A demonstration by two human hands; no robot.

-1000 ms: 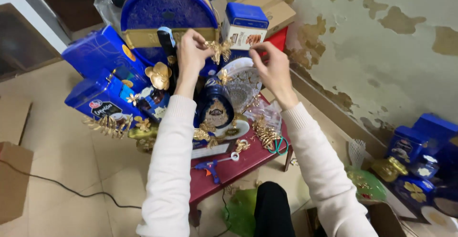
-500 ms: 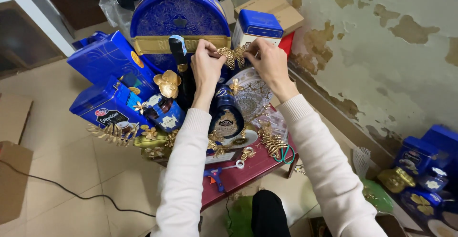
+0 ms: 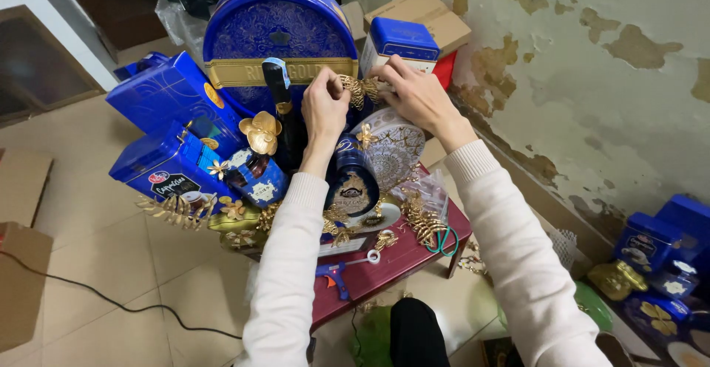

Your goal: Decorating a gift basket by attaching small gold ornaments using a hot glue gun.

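Both hands are raised in front of a big round blue tin [image 3: 279, 31] with a gold band. The left hand [image 3: 324, 108] has its fingers curled closed and pinches one end of a small gold ornament [image 3: 358, 88]. The right hand [image 3: 416, 95] is also closed around the other end of the same ornament, with the thumb and the first fingers pressing it. So the gold ornament sits between the two hands, touching both, just in front of the lower right part of the round tin.

Just left of the left hand stands a dark bottle [image 3: 281, 116], and beside it there is a gold flower [image 3: 261, 132]. Below the right hand there is a round white plate with gold pattern [image 3: 392, 153], and behind the right hand a small box with a blue lid [image 3: 399, 42]. Below both wrists a dark blue jar [image 3: 351, 182] stands. Farther to the left of the left hand, blue boxes [image 3: 174, 138] lean. Near the person's elbows a blue glue gun [image 3: 334, 274] lies on a dark red table [image 3: 399, 260].
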